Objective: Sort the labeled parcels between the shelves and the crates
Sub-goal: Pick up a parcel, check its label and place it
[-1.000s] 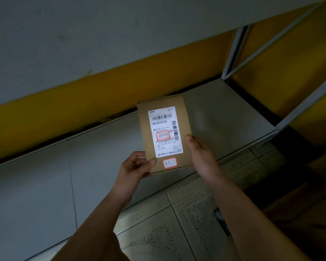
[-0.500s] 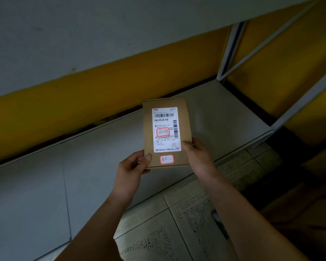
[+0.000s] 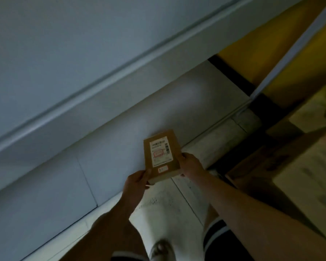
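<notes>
Both grips are clamped on the parcel (image 3: 161,146). The left grip (image 3: 137,182) pinches its near-left corner and the right grip (image 3: 191,165) wraps the right edge. It's held up between them, label (image 3: 160,152) facing up. Grey shelf (image 3: 111,140) just beyond the grips, tiled floor (image 3: 177,202) underneath, blurry cardboard box (image 3: 290,166) off past the right grip.

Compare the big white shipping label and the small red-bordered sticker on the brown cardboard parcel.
The white shipping label is far larger than the red-bordered sticker. The label carries barcodes; the sticker, one small blurred mark. The sticker sits below the label, by the near edge. Both lie flat atop the brown cardboard parcel.
</notes>
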Available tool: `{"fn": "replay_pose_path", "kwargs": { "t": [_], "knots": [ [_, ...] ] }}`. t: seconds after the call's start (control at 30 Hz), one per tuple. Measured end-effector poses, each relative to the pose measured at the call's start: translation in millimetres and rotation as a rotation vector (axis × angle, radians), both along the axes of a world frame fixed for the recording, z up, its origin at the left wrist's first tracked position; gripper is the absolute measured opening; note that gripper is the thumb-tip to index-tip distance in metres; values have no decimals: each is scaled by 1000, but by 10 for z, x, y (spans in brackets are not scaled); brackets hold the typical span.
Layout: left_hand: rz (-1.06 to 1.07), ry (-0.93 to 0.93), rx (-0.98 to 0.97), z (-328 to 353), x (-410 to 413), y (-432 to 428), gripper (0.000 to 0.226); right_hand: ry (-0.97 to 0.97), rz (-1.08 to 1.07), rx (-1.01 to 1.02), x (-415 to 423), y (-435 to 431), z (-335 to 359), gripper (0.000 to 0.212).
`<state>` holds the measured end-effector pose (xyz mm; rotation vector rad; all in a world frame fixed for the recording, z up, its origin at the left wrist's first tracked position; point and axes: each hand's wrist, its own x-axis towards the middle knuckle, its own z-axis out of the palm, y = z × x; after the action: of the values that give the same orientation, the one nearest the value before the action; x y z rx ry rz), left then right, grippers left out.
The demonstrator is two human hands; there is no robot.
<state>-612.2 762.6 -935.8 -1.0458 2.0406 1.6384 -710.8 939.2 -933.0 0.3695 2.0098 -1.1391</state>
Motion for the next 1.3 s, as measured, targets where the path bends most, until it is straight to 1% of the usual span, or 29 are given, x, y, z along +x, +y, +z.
{"fn": "replay_pose_path", "kwargs": {
  "t": [0.1, 0.23, 0.37, 0.47, 0.5, 0.57, 0.67, 0.73, 0.8, 0.87, 0.93, 1.1, 1.2, 1.3],
  "knots": [
    [24, -56, 47, 336, 265, 110, 17, -69, 10, -29, 241, 158, 263, 43],
    [7, -113, 83, 839, 544, 215, 15, -180, 29, -81, 577, 425, 572, 50],
    [-33, -225, 55, 1446, 844, 287, 11, -377, -101, -151, 1030, 811, 1023, 60],
    [-95, -298, 33, 1916, 1020, 330, 13, -544, -195, -193, 1412, 1052, 1406, 52],
    [-120, -311, 19, 2068, 1056, 357, 15, -581, -206, -191, 1540, 1108, 1536, 45],
    [-143, -314, 0, 2340, 1090, 439, 16, -597, -215, -192, 1754, 1180, 1771, 29],
    [-152, -267, 4, 2663, 1083, 588, 18, -583, -258, -210, 1881, 1224, 2038, 10],
    [-152, -230, 19, 2828, 1076, 686, 20, -530, -312, -254, 1855, 1250, 2300, 17],
    [-155, -197, 36, 2976, 1093, 769, 23, -415, -379, -278, 1830, 1278, 2636, 24],
    [-174, -157, 65, 3112, 1136, 847, 25, -322, -460, -274, 1867, 1332, 2944, 27],
    [-194, -114, 95, 3249, 1211, 905, 25, -281, -499, -263, 1963, 1393, 3211, 29],
    [-235, -47, 198, 3689, 1524, 804, 15, -123, -418, -196, 2583, 1407, 3771, 26],
    [-306, 14, 200, 4098, 1719, 655, 11, -2, -455, -193, 3020, 1264, 4239, 28],
    [-385, 75, 201, 4568, 1844, 586, 16, 106, -565, -197, 3437, 1129, 4670, 33]
  ]
}}
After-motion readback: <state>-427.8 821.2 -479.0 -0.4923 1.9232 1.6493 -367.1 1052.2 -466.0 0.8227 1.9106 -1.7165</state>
